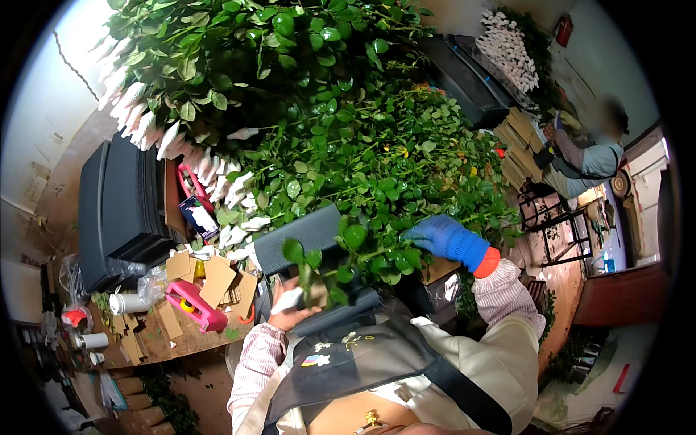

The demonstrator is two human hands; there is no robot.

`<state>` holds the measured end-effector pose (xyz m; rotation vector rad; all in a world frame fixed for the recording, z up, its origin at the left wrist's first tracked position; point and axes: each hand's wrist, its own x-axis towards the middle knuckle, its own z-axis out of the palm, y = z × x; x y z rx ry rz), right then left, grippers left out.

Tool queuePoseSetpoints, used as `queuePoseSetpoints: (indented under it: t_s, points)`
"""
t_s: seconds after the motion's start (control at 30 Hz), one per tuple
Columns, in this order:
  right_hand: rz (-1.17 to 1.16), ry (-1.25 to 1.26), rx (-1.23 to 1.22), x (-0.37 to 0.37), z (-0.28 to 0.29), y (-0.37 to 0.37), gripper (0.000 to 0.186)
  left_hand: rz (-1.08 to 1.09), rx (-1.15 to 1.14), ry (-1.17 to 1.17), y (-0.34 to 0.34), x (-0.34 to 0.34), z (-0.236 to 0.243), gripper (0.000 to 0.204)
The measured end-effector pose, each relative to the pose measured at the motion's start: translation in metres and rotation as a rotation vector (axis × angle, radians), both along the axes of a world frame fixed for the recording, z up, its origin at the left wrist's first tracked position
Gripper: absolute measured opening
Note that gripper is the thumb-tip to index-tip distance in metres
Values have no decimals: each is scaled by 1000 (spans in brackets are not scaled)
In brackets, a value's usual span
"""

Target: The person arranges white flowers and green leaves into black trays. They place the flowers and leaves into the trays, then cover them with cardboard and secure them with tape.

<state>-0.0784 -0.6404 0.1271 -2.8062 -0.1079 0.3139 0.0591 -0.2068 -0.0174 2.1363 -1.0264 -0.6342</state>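
Note:
My bare left hand [290, 313] is in front of my apron, its fingers curled round a rose whose bud is in a white net sleeve [287, 299]. Green leaves [313, 259] rise blurred from beside that hand, above a dark ribbed sheet [297, 238] and a dark roll-like edge [341, 310]. My right hand [448, 239], in a blue glove with an orange cuff, closes on a leafy rose stem [384, 254] at the near edge of the pile. Leaves partly cover its fingertips. A large heap of leafy roses [319, 138] spreads beyond both hands.
At the left stand stacked black sheets [127, 210], a pink tape dispenser [196, 306], cardboard pieces [219, 279] and a white cup [129, 303] on a wooden table [196, 346]. Netted buds [170, 141] edge the heap. Another person [591, 156] works at the far right near a black rack [554, 228].

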Motion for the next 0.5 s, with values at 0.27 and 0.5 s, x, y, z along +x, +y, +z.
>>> queuePoseSetpoints:
  t_s: [0.27, 0.5]
  points:
    - [5, 492, -284, -8, -48, 11, 30, -31, -40, -86, 0, -4, 0, 45]
    - [-208, 339, -314, 49, -56, 11, 25, -70, 32, -125, 0, -2, 2, 36]
